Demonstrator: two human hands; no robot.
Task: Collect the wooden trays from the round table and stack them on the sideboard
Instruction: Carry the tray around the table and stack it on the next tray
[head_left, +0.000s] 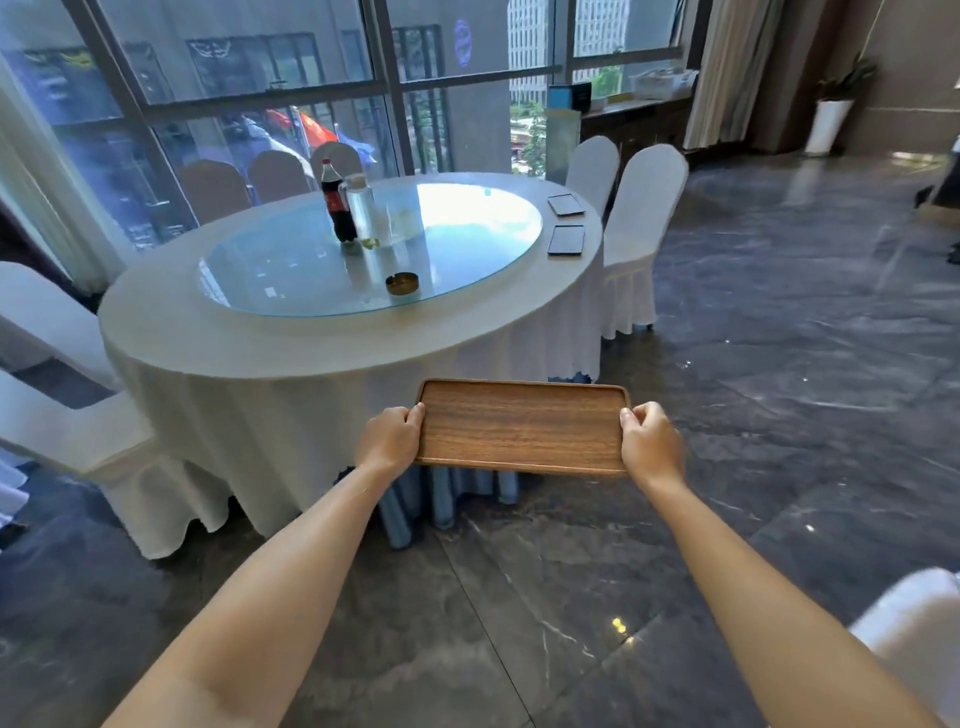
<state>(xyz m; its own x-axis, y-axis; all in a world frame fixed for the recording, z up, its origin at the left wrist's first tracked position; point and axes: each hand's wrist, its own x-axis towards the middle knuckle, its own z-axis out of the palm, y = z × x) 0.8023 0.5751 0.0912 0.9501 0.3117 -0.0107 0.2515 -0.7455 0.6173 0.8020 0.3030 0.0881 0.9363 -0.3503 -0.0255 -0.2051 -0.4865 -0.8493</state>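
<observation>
I hold a rectangular wooden tray (522, 426) level in front of me, off the table and over the floor. My left hand (390, 437) grips its left short edge and my right hand (650, 441) grips its right short edge. The round table (171, 332) with a white cloth stands ahead and to the left. Two more dark trays lie on its far right rim: one (567, 240) nearer, one (566, 204) behind it. No sideboard can be told apart for certain in this view.
On the glass turntable (467, 244) stand a cola bottle (337, 208), a clear jug (363, 210) and a brass ashtray (402, 283). White-covered chairs (641, 218) ring the table, and another (914, 629) is at my lower right. Dark marble floor stretches to the right.
</observation>
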